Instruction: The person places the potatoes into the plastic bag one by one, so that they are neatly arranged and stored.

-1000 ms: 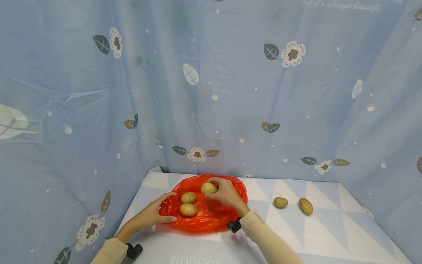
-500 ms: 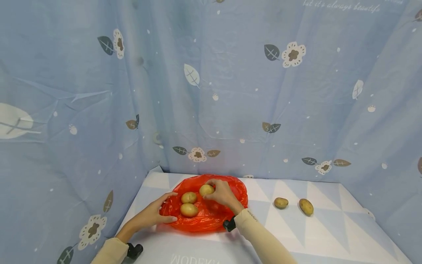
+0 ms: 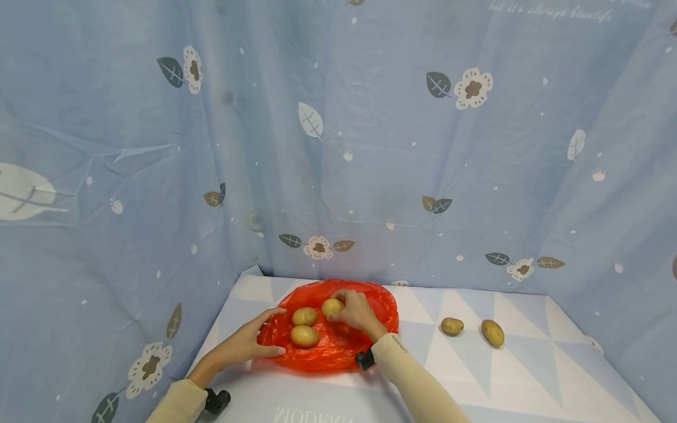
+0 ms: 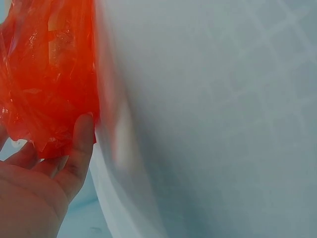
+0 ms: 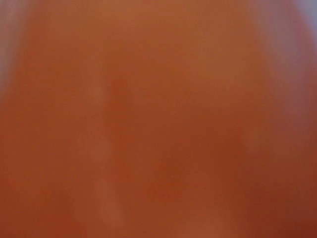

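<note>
My right hand (image 3: 353, 309) pinches a potato (image 3: 331, 307), twelve o'clock in the red bag (image 3: 328, 359); my spread-fingered left hand (image 3: 246, 342) should steady its nine-o'clock side.

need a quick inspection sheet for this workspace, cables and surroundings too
Surface: white and pale-blue patterned table
Job's things: red bag, two potatoes in it; two loose potatoes on the table to its right
Clutter: nothing seen
Hands: right hand pinches a fifth potato at the bag, raised or resting unclear; left hand touches the bag's left side
Cables: nothing seen
Surroundings: blue curtain with printed leaves and flowers behind the table
</note>
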Demonstrator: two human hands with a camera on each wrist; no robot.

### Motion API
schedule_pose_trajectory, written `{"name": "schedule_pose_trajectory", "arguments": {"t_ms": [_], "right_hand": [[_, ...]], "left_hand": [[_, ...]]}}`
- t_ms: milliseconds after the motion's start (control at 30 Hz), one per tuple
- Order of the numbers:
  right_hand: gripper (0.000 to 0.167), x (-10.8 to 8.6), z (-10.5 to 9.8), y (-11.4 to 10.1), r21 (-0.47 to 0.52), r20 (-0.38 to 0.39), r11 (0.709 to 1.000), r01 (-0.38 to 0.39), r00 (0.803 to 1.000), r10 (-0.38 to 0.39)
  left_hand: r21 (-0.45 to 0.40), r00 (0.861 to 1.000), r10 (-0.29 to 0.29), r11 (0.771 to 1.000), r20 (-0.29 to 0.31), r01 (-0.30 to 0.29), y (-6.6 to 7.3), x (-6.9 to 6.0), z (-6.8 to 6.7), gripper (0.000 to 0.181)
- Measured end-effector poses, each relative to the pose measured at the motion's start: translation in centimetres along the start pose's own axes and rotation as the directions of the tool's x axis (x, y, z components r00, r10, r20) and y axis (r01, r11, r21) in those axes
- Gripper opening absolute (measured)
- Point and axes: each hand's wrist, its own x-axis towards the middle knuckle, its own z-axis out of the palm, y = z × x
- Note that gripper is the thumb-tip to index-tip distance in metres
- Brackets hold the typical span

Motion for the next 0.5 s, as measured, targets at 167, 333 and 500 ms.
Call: {"name": "schedule_pose_trajectory", "arguments": {"t_ms": [167, 333, 500], "right_hand": [[0.037, 0.0, 0.6, 0.2, 0.026, 0.017, 0.999, -0.024, 1.000, 0.024], [0.037, 0.3, 1.3, 0.5, 0.011, 0.021, 1.000, -0.028, 0.999, 0.027], [0.039, 0.3, 1.4, 0.3, 0.004, 0.017, 1.000, -0.030, 0.999, 0.030]], "left_hand": [[0.004, 1.000, 0.004, 1.000, -0.001, -0.004, -0.2, 0.0, 0.0, 0.084], [0.000, 1.000, 0.013, 1.000, 0.004, -0.013, -0.3, -0.1, -0.1, 0.084], [0.006, 1.000, 0.007, 1.000, 0.001, -0.007, -0.3, -0.3, -0.2, 0.085]]}}
